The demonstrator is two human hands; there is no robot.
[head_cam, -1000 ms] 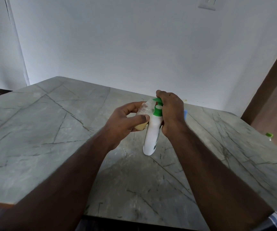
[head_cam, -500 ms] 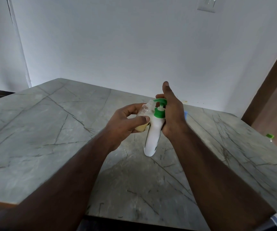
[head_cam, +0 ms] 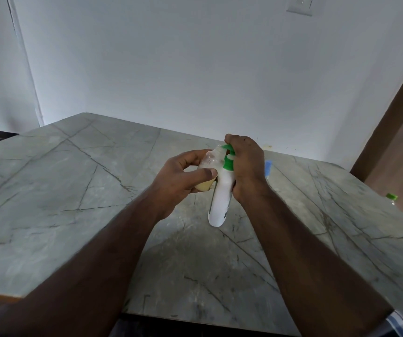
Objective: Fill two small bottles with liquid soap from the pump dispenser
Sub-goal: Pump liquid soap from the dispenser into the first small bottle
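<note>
Grey veined stone surface (head_cam: pixel 79 181) below both grips. White pump dispenser (head_cam: pixel 220 200) with green pump head (head_cam: pixel 228 156), held clear of surface, tilted, in right grip (head_cam: pixel 246 169); fingers curled round neck, pressing down on pump top. Small clear bottle (head_cam: pixel 209 164), yellowish soap in bottom, pinched in left grip (head_cam: pixel 183 176), mouth touching nozzle. Blue item (head_cam: pixel 268 166) just beyond right grip.
</note>
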